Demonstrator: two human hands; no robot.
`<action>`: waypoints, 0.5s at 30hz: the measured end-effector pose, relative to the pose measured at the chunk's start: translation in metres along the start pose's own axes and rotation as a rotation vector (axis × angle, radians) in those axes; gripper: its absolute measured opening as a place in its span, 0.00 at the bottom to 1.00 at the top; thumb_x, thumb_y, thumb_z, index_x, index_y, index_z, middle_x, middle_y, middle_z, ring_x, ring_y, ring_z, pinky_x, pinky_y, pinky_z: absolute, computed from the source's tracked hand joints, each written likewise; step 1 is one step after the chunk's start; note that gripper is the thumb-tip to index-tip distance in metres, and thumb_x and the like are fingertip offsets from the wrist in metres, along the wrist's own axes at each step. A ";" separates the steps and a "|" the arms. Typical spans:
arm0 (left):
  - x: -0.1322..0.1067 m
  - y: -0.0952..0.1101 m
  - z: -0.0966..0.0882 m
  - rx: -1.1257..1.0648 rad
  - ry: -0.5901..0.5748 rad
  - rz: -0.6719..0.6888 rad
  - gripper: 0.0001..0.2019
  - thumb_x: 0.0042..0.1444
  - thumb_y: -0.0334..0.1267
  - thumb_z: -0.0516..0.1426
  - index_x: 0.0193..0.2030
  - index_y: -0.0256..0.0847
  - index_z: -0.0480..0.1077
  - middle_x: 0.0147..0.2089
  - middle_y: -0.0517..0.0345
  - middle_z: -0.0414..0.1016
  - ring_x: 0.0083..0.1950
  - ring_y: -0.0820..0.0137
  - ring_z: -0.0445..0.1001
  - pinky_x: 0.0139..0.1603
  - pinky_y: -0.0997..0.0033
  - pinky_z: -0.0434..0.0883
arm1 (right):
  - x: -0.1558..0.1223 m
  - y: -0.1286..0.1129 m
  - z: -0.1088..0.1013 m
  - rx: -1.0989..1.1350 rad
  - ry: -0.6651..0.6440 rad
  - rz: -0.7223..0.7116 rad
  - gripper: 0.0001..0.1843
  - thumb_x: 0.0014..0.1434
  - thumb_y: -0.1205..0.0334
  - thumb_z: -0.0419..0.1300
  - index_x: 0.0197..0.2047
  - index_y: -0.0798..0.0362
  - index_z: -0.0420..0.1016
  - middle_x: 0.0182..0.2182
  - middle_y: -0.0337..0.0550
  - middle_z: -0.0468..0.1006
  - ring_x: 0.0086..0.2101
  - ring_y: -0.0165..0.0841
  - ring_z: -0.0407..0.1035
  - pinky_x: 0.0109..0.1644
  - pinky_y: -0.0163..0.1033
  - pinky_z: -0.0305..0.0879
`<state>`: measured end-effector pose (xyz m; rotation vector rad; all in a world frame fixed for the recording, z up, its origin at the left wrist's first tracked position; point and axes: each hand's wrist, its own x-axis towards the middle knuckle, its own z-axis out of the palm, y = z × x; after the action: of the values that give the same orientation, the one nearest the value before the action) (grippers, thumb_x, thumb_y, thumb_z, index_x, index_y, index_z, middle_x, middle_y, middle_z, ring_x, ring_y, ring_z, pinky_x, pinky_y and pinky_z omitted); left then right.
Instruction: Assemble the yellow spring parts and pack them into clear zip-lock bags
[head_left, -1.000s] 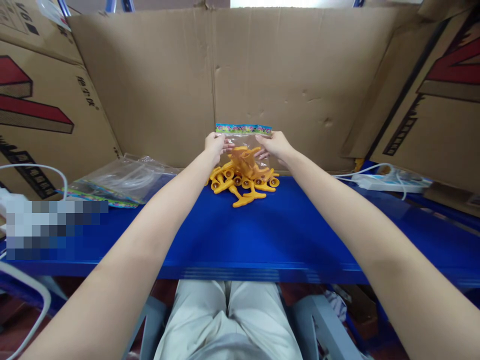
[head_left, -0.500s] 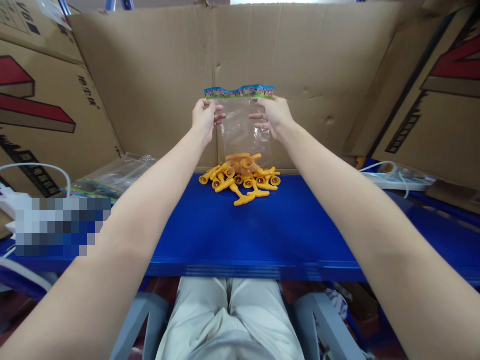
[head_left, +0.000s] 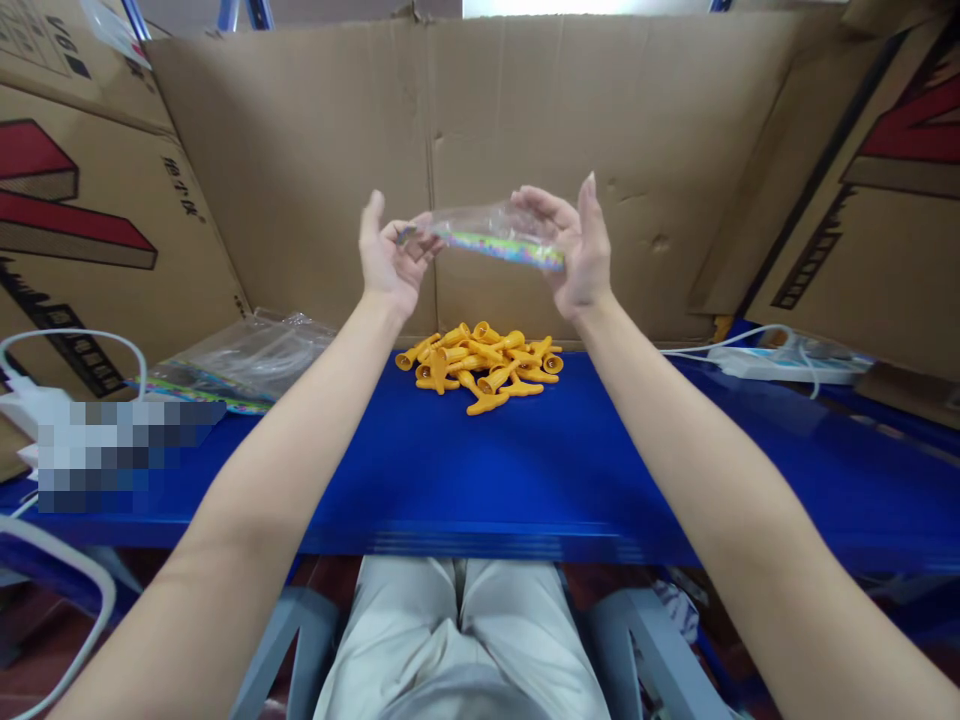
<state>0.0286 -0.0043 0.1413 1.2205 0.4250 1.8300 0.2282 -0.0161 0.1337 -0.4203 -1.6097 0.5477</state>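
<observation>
Above the blue table, a clear plastic bag (head_left: pixel 487 225) with a colourful printed strip is stretched sideways between my hands, its strip towards me and a little blurred. My left hand (head_left: pixel 394 250) supports the left end on curled fingers, the thumb raised. At the other end my right hand (head_left: pixel 581 245) has the bag against its fingers and palm, thumb pointing up. Below them lies a heap of yellow plastic pieces (head_left: pixel 487 362) with T-shaped ends and round cups, touched by neither hand. I cannot make out anything inside the bag.
More clear bags (head_left: pixel 247 350) with printed strips lie at the left of the blue table (head_left: pixel 495 470). Cardboard (head_left: pixel 615 130) stands along the back, with boxes on both sides. A white power strip (head_left: pixel 787 365) and cables are at the right; a white plug (head_left: pixel 45 420) is at the left.
The bag hung upright with its strip on top; now it is tipped over, strip lower and facing me, lifted off the yellow pieces. Both thumbs have come up and the hands have turned.
</observation>
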 end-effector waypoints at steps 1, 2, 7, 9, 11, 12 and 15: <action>-0.004 -0.005 -0.002 0.032 0.018 -0.047 0.14 0.55 0.50 0.55 0.31 0.39 0.67 0.37 0.54 0.76 0.42 0.68 0.77 0.43 0.72 0.73 | -0.008 0.004 0.000 0.036 0.012 0.019 0.34 0.58 0.33 0.38 0.48 0.46 0.71 0.51 0.42 0.72 0.52 0.35 0.66 0.57 0.44 0.60; -0.008 -0.010 -0.005 0.067 0.022 -0.108 0.11 0.54 0.45 0.57 0.32 0.39 0.68 0.36 0.53 0.76 0.40 0.69 0.77 0.41 0.73 0.73 | -0.017 0.010 0.000 0.050 0.028 0.040 0.30 0.58 0.35 0.43 0.47 0.48 0.71 0.48 0.44 0.74 0.50 0.35 0.68 0.57 0.44 0.61; -0.033 -0.036 -0.022 0.155 -0.030 -0.496 0.05 0.52 0.32 0.59 0.36 0.35 0.71 0.31 0.52 0.77 0.31 0.69 0.77 0.31 0.72 0.76 | -0.050 0.048 -0.010 -0.002 0.055 0.176 0.16 0.51 0.58 0.62 0.44 0.50 0.73 0.42 0.45 0.77 0.46 0.35 0.70 0.52 0.46 0.66; -0.041 -0.045 -0.030 0.161 -0.047 -0.603 0.06 0.53 0.34 0.59 0.36 0.34 0.72 0.31 0.50 0.78 0.28 0.68 0.76 0.29 0.72 0.75 | -0.057 0.058 -0.013 -0.005 0.018 0.228 0.16 0.49 0.64 0.62 0.44 0.51 0.73 0.40 0.44 0.78 0.44 0.34 0.70 0.51 0.46 0.67; -0.047 -0.052 -0.038 0.148 -0.036 -0.635 0.07 0.52 0.33 0.60 0.37 0.32 0.72 0.31 0.50 0.78 0.28 0.69 0.76 0.30 0.73 0.75 | -0.062 0.063 -0.015 -0.003 -0.016 0.249 0.18 0.48 0.67 0.61 0.45 0.51 0.74 0.41 0.44 0.78 0.44 0.34 0.70 0.49 0.45 0.68; -0.048 -0.055 -0.040 0.151 -0.015 -0.637 0.08 0.51 0.32 0.61 0.38 0.32 0.72 0.31 0.50 0.78 0.28 0.70 0.76 0.30 0.74 0.75 | -0.064 0.064 -0.015 0.000 -0.028 0.251 0.19 0.48 0.68 0.61 0.46 0.50 0.73 0.42 0.43 0.77 0.44 0.34 0.70 0.48 0.45 0.69; -0.050 -0.059 -0.046 0.193 0.100 -0.603 0.18 0.47 0.25 0.62 0.46 0.32 0.68 0.32 0.50 0.78 0.31 0.70 0.77 0.33 0.75 0.74 | -0.067 0.065 -0.012 0.014 -0.033 0.260 0.25 0.46 0.71 0.60 0.50 0.47 0.72 0.49 0.42 0.73 0.43 0.34 0.70 0.44 0.42 0.72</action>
<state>0.0233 -0.0034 0.0511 0.9833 0.9328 1.3501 0.2447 0.0005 0.0422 -0.6184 -1.5911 0.7651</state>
